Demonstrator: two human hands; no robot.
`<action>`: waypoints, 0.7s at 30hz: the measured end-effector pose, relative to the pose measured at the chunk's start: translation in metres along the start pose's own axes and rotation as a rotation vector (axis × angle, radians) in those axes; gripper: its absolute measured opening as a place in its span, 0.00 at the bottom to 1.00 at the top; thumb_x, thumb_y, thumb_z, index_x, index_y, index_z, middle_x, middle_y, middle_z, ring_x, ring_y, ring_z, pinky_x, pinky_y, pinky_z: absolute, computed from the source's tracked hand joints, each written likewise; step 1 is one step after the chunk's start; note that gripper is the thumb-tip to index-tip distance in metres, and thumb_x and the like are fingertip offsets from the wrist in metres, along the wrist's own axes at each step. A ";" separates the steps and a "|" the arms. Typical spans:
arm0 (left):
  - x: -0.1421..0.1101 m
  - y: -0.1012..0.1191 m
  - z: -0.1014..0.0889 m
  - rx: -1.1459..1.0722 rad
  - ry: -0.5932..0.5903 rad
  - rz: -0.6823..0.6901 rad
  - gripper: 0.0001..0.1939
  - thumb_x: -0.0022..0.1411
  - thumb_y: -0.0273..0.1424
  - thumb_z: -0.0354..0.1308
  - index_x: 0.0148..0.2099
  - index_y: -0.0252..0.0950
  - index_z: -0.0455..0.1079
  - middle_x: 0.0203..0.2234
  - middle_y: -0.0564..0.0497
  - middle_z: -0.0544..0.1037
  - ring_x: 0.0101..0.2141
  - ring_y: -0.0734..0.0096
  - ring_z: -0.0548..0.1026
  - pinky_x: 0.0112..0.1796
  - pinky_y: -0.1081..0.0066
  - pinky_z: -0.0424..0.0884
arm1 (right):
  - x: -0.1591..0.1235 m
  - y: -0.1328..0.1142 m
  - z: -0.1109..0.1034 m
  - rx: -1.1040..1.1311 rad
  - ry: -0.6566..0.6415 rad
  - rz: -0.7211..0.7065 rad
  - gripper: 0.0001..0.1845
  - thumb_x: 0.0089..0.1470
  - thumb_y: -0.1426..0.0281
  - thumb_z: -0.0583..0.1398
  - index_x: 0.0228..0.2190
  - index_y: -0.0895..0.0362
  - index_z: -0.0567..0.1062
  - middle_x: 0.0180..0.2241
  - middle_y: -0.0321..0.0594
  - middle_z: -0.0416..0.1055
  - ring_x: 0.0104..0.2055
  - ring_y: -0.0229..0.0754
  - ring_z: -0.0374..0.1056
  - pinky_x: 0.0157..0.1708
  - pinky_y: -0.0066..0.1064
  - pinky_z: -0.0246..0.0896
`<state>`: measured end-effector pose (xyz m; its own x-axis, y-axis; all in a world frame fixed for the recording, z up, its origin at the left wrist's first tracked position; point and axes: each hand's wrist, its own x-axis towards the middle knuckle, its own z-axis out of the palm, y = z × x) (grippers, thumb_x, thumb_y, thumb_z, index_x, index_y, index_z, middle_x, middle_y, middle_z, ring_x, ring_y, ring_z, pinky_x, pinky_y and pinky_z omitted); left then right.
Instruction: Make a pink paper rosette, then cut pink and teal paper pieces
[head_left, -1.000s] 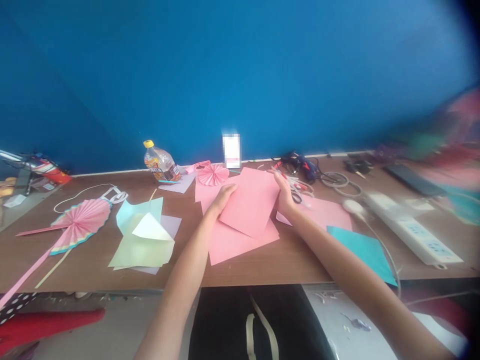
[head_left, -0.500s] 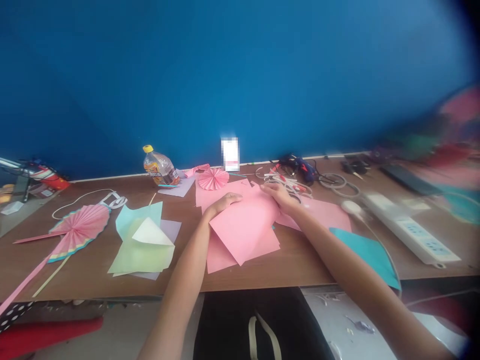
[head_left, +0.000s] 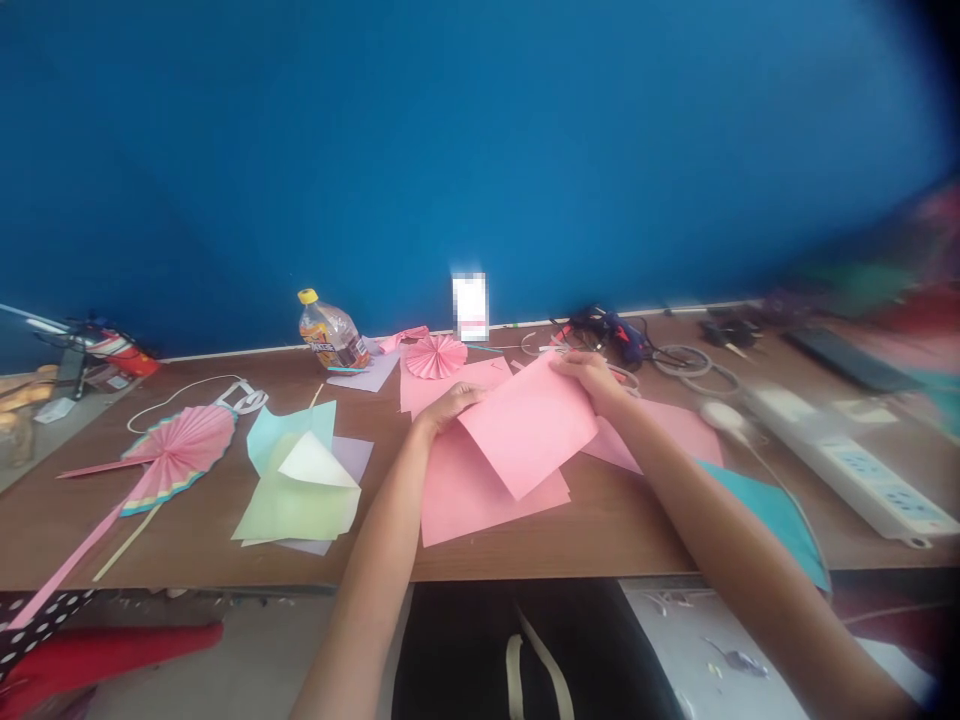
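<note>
A flat pink sheet of paper is held up in both hands, tilted above the table. My left hand grips its left corner, fingers partly hidden behind the sheet. At the upper right edge, my right hand pinches it between thumb and fingers. More pink paper sheets lie beneath, on the brown table. Just behind them is a round pleated pink paper rosette.
To the left lie a pleated pink fan and green paper sheets. A plastic bottle stands near the blue wall. Cables, a white power strip and a teal sheet are on the right.
The pink sheet has been lifted and its lower corner has swung up and to the right. My right hand has risen slightly with it. The whole view has shifted a little.
</note>
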<state>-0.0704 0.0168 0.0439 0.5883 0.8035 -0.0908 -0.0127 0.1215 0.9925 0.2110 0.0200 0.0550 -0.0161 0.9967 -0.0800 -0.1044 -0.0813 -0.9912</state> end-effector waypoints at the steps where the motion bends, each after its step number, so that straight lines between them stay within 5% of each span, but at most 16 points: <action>1: 0.000 -0.002 -0.001 -0.026 0.007 0.006 0.15 0.52 0.40 0.64 0.27 0.33 0.72 0.21 0.53 0.72 0.22 0.77 0.67 0.26 0.75 0.58 | 0.003 0.000 -0.004 0.018 0.016 -0.007 0.17 0.34 0.59 0.72 0.22 0.55 0.74 0.23 0.36 0.73 0.26 0.41 0.68 0.27 0.34 0.66; 7: 0.002 -0.009 -0.010 -0.127 0.093 0.047 0.17 0.55 0.40 0.63 0.24 0.34 0.65 0.16 0.58 0.62 0.16 0.82 0.58 0.20 0.75 0.49 | 0.019 0.005 -0.014 0.047 0.066 0.004 0.16 0.34 0.62 0.73 0.24 0.55 0.75 0.27 0.39 0.75 0.30 0.45 0.71 0.33 0.38 0.69; 14: 0.006 -0.007 -0.006 -0.263 0.116 0.104 0.20 0.62 0.45 0.55 0.24 0.37 0.59 0.15 0.56 0.61 0.18 0.77 0.60 0.23 0.74 0.55 | 0.028 -0.022 -0.027 0.068 0.124 -0.060 0.13 0.38 0.65 0.70 0.25 0.57 0.74 0.25 0.40 0.74 0.27 0.43 0.70 0.28 0.34 0.67; 18: 0.009 -0.004 -0.003 -0.347 0.183 0.062 0.22 0.61 0.52 0.53 0.32 0.36 0.65 0.24 0.51 0.73 0.22 0.76 0.68 0.26 0.74 0.60 | 0.028 -0.032 -0.025 0.001 0.017 0.054 0.13 0.38 0.68 0.71 0.27 0.59 0.76 0.26 0.45 0.76 0.27 0.46 0.72 0.28 0.38 0.70; 21: 0.011 0.000 0.001 -0.316 0.090 -0.008 0.27 0.59 0.54 0.54 0.45 0.35 0.70 0.37 0.43 0.78 0.30 0.70 0.75 0.30 0.71 0.65 | 0.030 -0.031 -0.014 -0.071 -0.074 0.091 0.14 0.37 0.66 0.73 0.25 0.60 0.76 0.25 0.44 0.76 0.24 0.45 0.72 0.26 0.37 0.69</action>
<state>-0.0632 0.0256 0.0427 0.5159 0.8483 -0.1193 -0.2669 0.2915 0.9186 0.2273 0.0527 0.0819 -0.0956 0.9818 -0.1643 -0.0285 -0.1677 -0.9854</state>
